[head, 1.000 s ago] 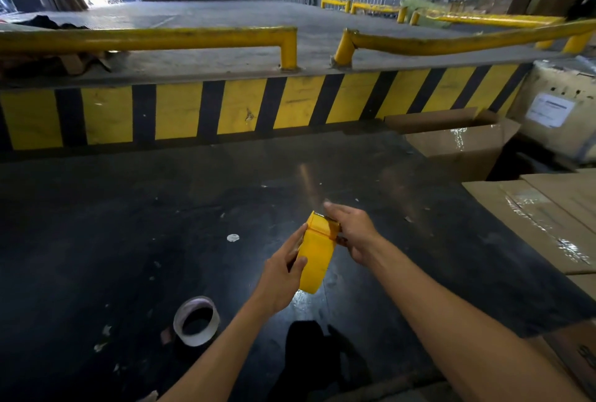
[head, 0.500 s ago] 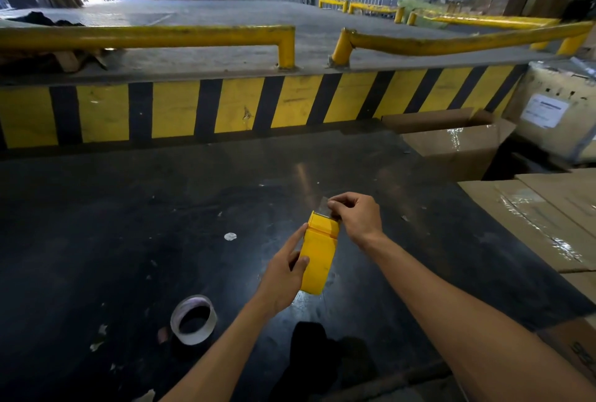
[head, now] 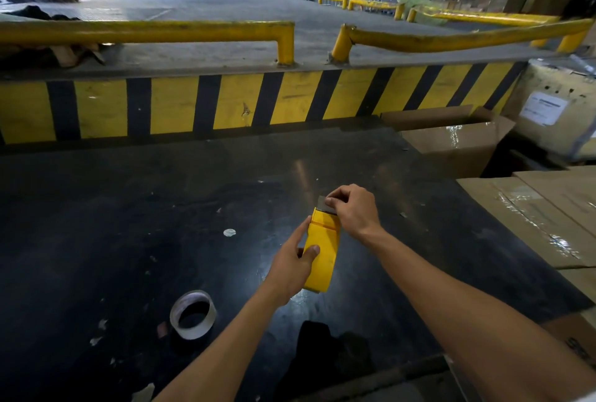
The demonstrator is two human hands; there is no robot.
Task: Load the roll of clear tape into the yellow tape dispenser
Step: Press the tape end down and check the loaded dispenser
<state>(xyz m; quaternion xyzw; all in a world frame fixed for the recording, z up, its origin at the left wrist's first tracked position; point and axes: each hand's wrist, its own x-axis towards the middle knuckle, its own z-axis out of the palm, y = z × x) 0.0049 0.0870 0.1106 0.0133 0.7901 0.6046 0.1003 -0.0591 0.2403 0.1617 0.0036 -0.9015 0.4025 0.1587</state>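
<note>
Both our hands are on the yellow tape dispenser (head: 322, 253), left hand (head: 290, 268) wrapped around it, right hand (head: 353, 208) pinching its sharp gray blade (head: 324, 203), which could cut us, while the roll of clear tape (head: 193, 314) waits on the table (head: 129, 208).

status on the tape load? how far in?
Early. Done: the flat yellow plastic tape dispenser is picked up, off the black tabletop. In hand: the left hand grips its body while the right hand pinches the grey metal piece at its top end. Left: the roll of clear tape lies untouched on the table, not yet mounted or threaded.
</note>
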